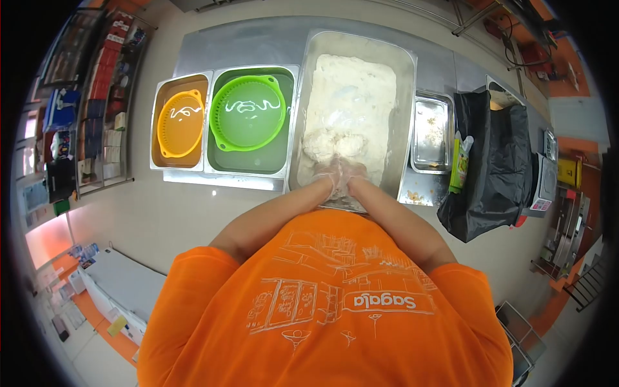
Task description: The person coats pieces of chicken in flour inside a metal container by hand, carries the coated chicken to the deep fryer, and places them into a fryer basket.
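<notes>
A deep metal tub (403, 97) in front of me holds a thick bed of white flour (351, 84). Near its front end, my left hand (327, 174) and my right hand (354, 172) are side by side, both in thin clear gloves dusted with flour. They press into the flour against a lumpy, flour-coated mound (332, 144). What the mound consists of is hard to make out. The fingers of both hands are buried or blurred, so their grip does not show.
Left of the tub, a green basket (281, 116) and a yellow basket (162, 126) sit in metal pans of liquid. To the right are a small metal tray (431, 169) with crumbs, a black bag (493, 161) and a green packet (459, 164).
</notes>
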A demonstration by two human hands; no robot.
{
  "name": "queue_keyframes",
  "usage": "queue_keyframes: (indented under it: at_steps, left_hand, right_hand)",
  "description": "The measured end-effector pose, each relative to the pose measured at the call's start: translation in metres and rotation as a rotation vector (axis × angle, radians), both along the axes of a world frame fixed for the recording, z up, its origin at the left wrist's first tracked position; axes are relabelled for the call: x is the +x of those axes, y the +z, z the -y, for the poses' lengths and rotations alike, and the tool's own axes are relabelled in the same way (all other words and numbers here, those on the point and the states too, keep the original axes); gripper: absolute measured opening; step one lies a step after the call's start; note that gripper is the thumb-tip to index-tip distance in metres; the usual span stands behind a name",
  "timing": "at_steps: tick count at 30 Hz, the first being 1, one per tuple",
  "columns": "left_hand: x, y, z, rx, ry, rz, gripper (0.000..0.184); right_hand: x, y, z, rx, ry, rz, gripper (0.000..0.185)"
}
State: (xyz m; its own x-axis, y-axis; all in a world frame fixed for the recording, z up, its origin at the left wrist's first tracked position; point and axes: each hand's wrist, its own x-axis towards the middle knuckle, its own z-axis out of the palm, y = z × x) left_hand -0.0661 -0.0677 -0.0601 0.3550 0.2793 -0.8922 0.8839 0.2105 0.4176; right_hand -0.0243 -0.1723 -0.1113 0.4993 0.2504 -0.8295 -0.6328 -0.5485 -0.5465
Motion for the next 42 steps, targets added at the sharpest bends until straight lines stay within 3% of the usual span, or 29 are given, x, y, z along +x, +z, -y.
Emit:
queue_keyframes:
  at_steps: [1,2,4,5,6,7,9,12,14,15,18,21,24,26,28,30,33,36,40,42]
  left_hand:
    - [0.000,-0.004,0.003,0.035,-0.016,0.029,0.082]
    - [0.000,-0.007,0.005,0.087,-0.043,0.093,0.082]
    - [-0.002,-0.019,-0.005,-0.180,-0.056,0.100,0.082]
    - [0.000,-0.005,-0.014,-0.172,-0.179,0.113,0.081]
    - [0.001,0.008,-0.023,-0.159,-0.299,0.131,0.080]
    - [0.009,0.068,-0.041,0.004,-0.535,0.148,0.078]
    - [0.014,0.119,-0.060,0.313,-0.800,0.141,0.075]
    - [0.015,0.128,-0.070,0.639,-0.786,0.150,0.072]
    - [0.030,0.124,-0.081,0.723,-0.656,0.269,0.069]
    - [0.039,0.121,-0.083,0.761,-0.723,0.270,0.069]
    - [0.053,0.109,-0.081,0.822,-0.927,0.248,0.067]
    - [0.061,0.106,-0.076,0.715,-1.097,0.184,0.064]
    - [0.068,0.109,-0.088,0.554,-1.162,0.150,0.062]
    - [0.067,0.068,-0.094,0.577,-1.096,0.191,0.062]
    - [0.074,0.086,-0.090,0.659,-1.028,0.180,0.065]
    - [0.078,0.101,-0.084,0.658,-0.987,0.141,0.068]
    - [0.078,0.099,-0.074,0.545,-1.026,0.032,0.075]
    - [0.066,0.069,-0.070,0.467,-1.105,-0.059,0.082]
    - [0.033,0.054,-0.067,0.317,-1.001,-0.196,0.091]
    - [0.022,0.050,-0.063,0.276,-0.899,-0.257,0.093]
  right_hand:
    - [0.005,-0.005,0.007,-0.019,0.083,0.071,0.065]
    - [0.020,0.042,0.009,-0.050,0.122,0.069,0.065]
    - [0.038,0.079,0.021,-0.150,0.475,0.359,0.065]
    - [0.044,0.083,0.036,-0.216,0.791,0.658,0.064]
    - [0.049,0.095,0.036,-0.266,0.839,0.743,0.064]
    - [0.054,0.106,0.035,-0.320,0.883,0.829,0.064]
    - [0.060,0.159,0.012,-0.391,0.418,0.554,0.065]
    - [0.066,0.179,-0.011,-0.296,0.511,0.353,0.054]
    - [0.076,0.169,-0.011,-0.172,0.413,0.508,0.054]
    - [0.082,0.162,-0.010,-0.109,0.365,0.585,0.054]
    - [0.102,0.137,-0.006,-0.272,0.545,0.937,0.050]
    - [0.113,0.021,0.001,-0.325,1.162,1.478,0.053]
    - [0.071,0.027,-0.007,0.015,0.817,1.356,0.057]
    - [0.054,0.064,-0.004,-0.019,0.854,0.775,0.060]
    - [0.057,0.095,-0.001,-0.034,0.785,0.383,0.063]
    - [0.070,0.114,0.004,-0.036,0.644,0.181,0.066]
    - [0.087,0.139,0.009,-0.545,0.658,0.502,0.065]
    - [0.073,0.115,0.019,-0.528,0.941,0.403,0.060]
    - [0.027,0.115,0.039,-0.211,0.825,0.365,0.057]
    - [0.015,0.105,0.035,-0.134,0.629,0.233,0.059]
